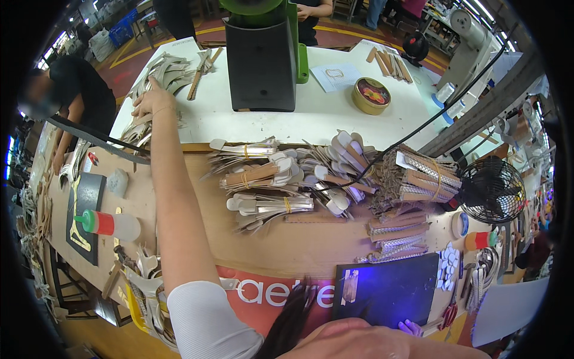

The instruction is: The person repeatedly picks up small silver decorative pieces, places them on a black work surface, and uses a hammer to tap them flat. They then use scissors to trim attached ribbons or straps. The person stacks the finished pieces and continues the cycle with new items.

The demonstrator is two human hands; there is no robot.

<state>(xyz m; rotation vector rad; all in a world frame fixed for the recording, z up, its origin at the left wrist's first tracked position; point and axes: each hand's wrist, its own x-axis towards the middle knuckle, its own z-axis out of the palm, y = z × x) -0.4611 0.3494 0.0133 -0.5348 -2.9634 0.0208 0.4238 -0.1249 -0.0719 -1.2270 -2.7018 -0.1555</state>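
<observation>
Left hand (153, 102) is extended far forward over the white table (335, 113), fingers loosely curled and resting on a pile of silver cut pieces (161, 69), grip unclear. Right hand (411, 327) shows only fingertips beside a dark board (388, 287); state cannot be told

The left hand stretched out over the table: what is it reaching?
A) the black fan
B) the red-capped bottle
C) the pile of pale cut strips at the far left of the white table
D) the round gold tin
C: the left hand rests on the pile of pale cut strips, far from the round gold tin, the black fan and the bottle.
</observation>
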